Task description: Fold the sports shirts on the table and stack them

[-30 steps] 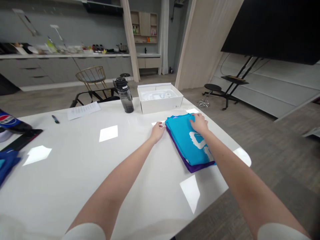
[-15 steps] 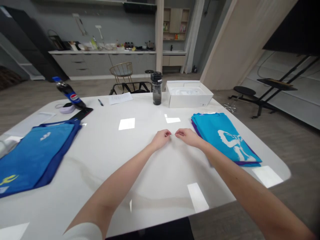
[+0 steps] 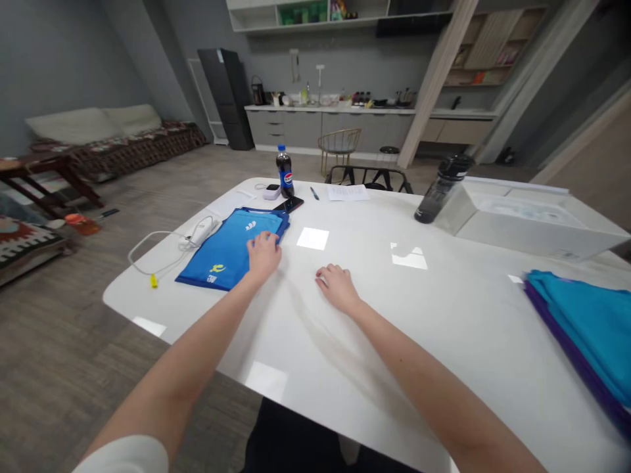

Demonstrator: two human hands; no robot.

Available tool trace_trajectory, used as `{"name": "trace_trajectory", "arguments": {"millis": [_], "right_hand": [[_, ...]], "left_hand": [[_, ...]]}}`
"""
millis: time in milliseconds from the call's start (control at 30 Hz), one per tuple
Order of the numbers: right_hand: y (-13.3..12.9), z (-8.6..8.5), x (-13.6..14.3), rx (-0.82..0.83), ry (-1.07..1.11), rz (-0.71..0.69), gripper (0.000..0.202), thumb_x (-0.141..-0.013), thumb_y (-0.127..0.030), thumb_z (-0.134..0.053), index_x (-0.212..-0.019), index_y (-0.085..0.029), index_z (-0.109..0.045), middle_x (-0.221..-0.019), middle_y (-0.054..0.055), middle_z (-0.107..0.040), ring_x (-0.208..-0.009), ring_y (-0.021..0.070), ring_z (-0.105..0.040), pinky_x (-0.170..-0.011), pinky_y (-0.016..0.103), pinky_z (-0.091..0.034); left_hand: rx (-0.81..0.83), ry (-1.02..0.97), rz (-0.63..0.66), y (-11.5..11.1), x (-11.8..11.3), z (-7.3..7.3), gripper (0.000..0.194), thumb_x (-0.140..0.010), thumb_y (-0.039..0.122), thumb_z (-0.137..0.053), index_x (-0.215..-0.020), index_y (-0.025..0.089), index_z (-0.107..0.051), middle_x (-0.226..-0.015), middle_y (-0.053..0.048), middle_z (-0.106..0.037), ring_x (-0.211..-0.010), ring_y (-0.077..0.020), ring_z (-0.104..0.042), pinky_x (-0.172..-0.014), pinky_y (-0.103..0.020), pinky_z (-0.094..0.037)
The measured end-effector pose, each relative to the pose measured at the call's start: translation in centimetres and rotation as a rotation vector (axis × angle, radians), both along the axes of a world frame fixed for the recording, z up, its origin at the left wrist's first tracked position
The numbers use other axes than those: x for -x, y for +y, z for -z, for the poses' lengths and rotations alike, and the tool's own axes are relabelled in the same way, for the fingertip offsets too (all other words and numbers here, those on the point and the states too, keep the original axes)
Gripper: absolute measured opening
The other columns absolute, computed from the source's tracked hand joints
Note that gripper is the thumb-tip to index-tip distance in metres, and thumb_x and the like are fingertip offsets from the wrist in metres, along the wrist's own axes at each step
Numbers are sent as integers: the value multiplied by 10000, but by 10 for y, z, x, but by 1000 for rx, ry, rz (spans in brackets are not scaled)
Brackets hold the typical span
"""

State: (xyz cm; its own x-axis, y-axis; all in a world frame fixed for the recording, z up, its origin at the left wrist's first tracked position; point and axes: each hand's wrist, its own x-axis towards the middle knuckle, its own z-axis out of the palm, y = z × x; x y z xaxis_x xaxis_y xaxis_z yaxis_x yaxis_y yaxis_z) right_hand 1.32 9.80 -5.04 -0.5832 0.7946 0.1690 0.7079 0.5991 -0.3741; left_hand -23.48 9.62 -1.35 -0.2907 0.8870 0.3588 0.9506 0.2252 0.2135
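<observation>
On the left part of the white table (image 3: 365, 341) lies a folded stack of blue shirts (image 3: 227, 249). My left hand (image 3: 265, 255) is over the stack's right side, fingers bent and apart, holding nothing; whether it touches the cloth I cannot tell. To its right, my right hand (image 3: 338, 287) hovers low over the bare table surface, its fingers loosely curled and slightly apart, nothing in them. Another folded stack, turquoise over purple (image 3: 586, 322), sits at the far right, cut off by the view's edge.
Behind the blue stack are a phone (image 3: 290, 204), a cola bottle (image 3: 284, 172) and a small lilac case (image 3: 271, 192). A white cable (image 3: 148, 270) hangs at the left edge. Further back lie a pen (image 3: 314, 193), paper (image 3: 348, 192), a dark tumbler (image 3: 440, 190) and a white box (image 3: 522, 226).
The view has swung left. Both hands have moved left from the table's middle and are farther apart; my left hand is now over the blue stack. The fingers have loosened from their pinches.
</observation>
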Motion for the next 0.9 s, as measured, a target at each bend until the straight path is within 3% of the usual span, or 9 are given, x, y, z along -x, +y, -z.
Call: {"name": "trace_trajectory", "arguments": {"millis": [67, 167, 267, 400, 533, 700, 800, 900], "right_hand": [[4, -1, 39, 2, -4, -9, 261, -1053, -399, -479, -1147, -234, -658, -1160, 95, -660, -1120, 263, -551, -945, 408, -331], [7, -3, 84, 12, -4, -34, 347, -1050, -505, -457, -1160, -236, -647, -1172, 100, -660, -1127, 271, -549, -963, 424, -330], [8, -2, 106, -3, -9, -61, 391, -1054, -530, -425, -1176, -226, -637, -1189, 113, -653, -1144, 280, -543, -978, 433, -330], [13, 1, 106, -4, 36, -32, 384, -1065, -499, -397, -1153, -212, -638, -1182, 123, -650, -1151, 280, -547, -989, 428, -345], [20, 5, 103, 32, 224, 63, 359, -1058, -478, -386, -1087, -225, -640, -1113, 101, -670, -1080, 260, -579, -951, 402, -399], [32, 7, 81, 134, 616, 309, 392, -1030, -469, -312, -997, -207, -601, -1013, 108, -666, -916, 231, -598, -854, 358, -474], [38, 6, 31, 98, 686, 379, 359, -984, -493, -395, -993, -201, -602, -1013, 109, -658, -882, 233, -593, -838, 365, -491], [36, 5, -41, 25, 594, 320, 308, -938, -471, -511, -1017, -200, -634, -1050, 105, -660, -914, 245, -600, -883, 389, -495]], "left_hand": [[-11, 38, -135, 3, 48, -3, 405, -953, 211, -448, -1335, 173, -576, -1414, -189, -548, -1281, -343, -508, -1091, -503, -309], [77, 24, -220, 2, 91, 1, 401, -974, 245, -438, -1347, 159, -558, -1355, -204, -570, -1238, -351, -528, -1007, -473, -395], [128, -8, -236, 0, 106, 6, 313, -995, 271, -418, -1207, 182, -630, -1280, -182, -598, -1179, -342, -545, -917, -439, -449], [68, -41, -261, -3, 103, 0, 267, -1003, 281, -423, -1094, 203, -662, -1253, -161, -608, -1165, -339, -533, -922, -455, -435], [-66, -1, -113, -21, 63, -11, 244, -1013, 275, -422, -1074, 211, -649, -1234, -145, -616, -1166, -323, -510, -1003, -485, -367], [6, -20, 313, -59, -38, -6, 202, -1008, 225, -435, -1055, 218, -632, -1186, -126, -626, -1164, -302, -508, -1028, -492, -331], [78, -189, 630, -78, -97, 3, 147, -993, 214, -487, -1027, 229, -628, -1173, -98, -629, -1187, -266, -517, -1064, -458, -341], [221, -472, 1048, -87, -142, 5, 94, -972, 274, -569, -935, 225, -640, -1149, -77, -651, -1116, -205, -587, -1038, -354, -418]]}}
